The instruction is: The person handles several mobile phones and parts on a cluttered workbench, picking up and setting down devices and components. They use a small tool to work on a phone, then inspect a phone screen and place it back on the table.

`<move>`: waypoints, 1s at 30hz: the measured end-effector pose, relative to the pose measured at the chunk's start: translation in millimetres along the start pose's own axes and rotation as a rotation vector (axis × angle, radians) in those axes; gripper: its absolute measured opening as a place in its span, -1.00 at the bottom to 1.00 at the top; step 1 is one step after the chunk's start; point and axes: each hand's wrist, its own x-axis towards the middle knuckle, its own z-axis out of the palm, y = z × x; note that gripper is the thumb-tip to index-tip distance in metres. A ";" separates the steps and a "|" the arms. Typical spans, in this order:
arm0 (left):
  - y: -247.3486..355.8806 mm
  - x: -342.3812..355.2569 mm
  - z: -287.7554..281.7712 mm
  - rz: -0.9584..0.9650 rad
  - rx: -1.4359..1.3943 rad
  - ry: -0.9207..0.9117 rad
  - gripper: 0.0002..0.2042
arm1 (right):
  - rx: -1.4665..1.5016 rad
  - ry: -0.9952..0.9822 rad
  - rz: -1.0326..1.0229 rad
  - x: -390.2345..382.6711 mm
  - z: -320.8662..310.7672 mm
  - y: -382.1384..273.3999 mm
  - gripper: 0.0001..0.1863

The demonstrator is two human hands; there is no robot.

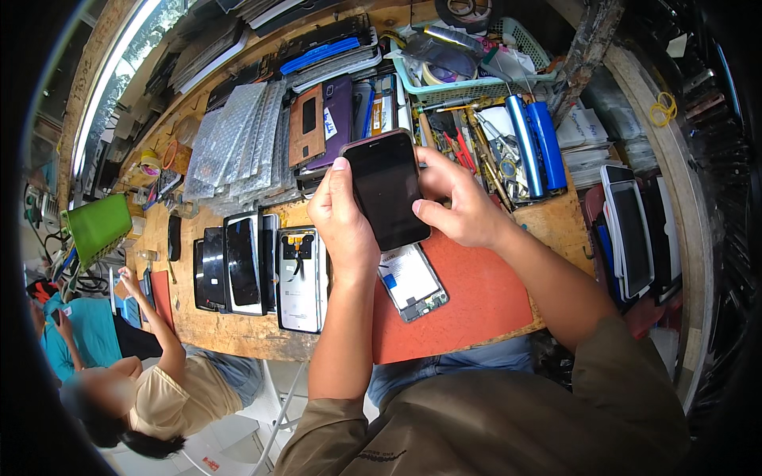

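A dark smartphone (385, 189) with a black screen is held up between both my hands, above the bench. My left hand (343, 214) grips its left side, the thumb lying along the upper edge of the frame. On the phone's right side my right hand (460, 200) holds on, thumb by the lower right edge and fingers behind. Below the phone, an opened tablet or large phone (414, 285) with a white inner face lies on a red-orange mat (476, 297), partly covered by the phone. Left of my left wrist lies another opened device (300, 289) with its silvery inside showing.
Several dark devices (242, 266) stand in a row at the left. Behind are bubble-wrap sleeves (238, 143), a green basket (452, 91), hand tools (476, 155) and blue cylinders (544, 147). Tablets (631, 230) lean at the right. A co-worker in beige (178, 373) sits at left.
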 end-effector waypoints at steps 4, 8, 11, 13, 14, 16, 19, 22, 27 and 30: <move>0.3 -0.3 0.2 0.003 0.002 0.004 -0.64 | 0.010 0.005 -0.025 0.7 1.3 0.7 -0.27; 1.5 -0.5 0.5 0.007 0.005 0.002 -0.64 | -0.024 -0.016 -0.045 0.4 1.2 3.2 -0.20; 2.7 0.7 0.1 0.015 0.008 0.008 -0.64 | -0.013 -0.033 -0.036 -0.8 3.7 5.7 -0.15; 3.2 0.7 0.2 0.016 0.013 0.011 -0.64 | 0.020 -0.044 -0.056 -0.1 6.9 7.8 -0.12; 3.4 0.6 0.2 0.018 0.013 0.012 -0.64 | 0.013 -0.035 -0.042 0.0 7.0 8.3 -0.12; 3.1 0.5 1.1 0.017 0.000 0.020 -0.64 | -0.001 -0.037 -0.046 0.0 6.4 8.7 -0.11; 3.5 0.4 1.2 0.018 -0.002 0.019 -0.64 | -0.023 -0.026 -0.049 -1.3 4.8 7.8 -0.14; 3.8 0.2 0.8 0.012 0.008 0.016 -0.64 | -0.013 -0.005 -0.022 0.0 5.3 7.3 -0.24; 3.1 0.1 0.1 0.014 -0.006 0.005 -0.63 | 0.048 0.037 -0.056 4.0 8.2 9.0 -0.42; 2.8 0.5 -0.3 0.015 -0.003 0.007 -0.63 | 0.052 0.031 -0.062 4.8 8.4 10.4 -0.43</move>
